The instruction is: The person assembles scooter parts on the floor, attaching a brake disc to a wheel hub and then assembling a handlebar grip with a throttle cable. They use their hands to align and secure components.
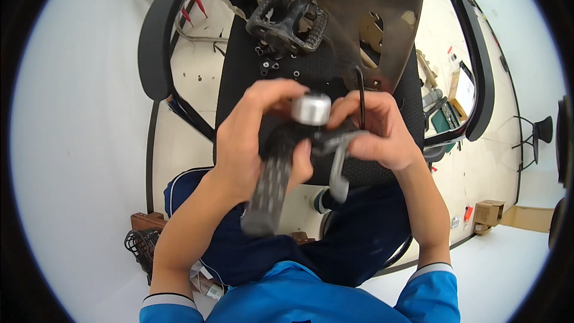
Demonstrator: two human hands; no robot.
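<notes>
My left hand (239,134) is wrapped round a black ribbed handlebar grip (270,188), which points down toward my lap and is a little blurred. A silver bicycle bell (312,109) sits at its upper end, between my two hands. Beside the grip hangs a grey brake lever (339,182). The fingers of my right hand (385,134) are closed on the lever's bracket end, with the thumb on top. A thin black cable (361,93) rises past these fingers, and its lower end is hidden.
Before me stands a black office chair (371,170) with curved armrests (156,42). On its seat lie a black bicycle pedal (287,22), several small nuts (266,65) and a large brownish metal part (388,18). Cardboard boxes (489,212) stand on the floor at right.
</notes>
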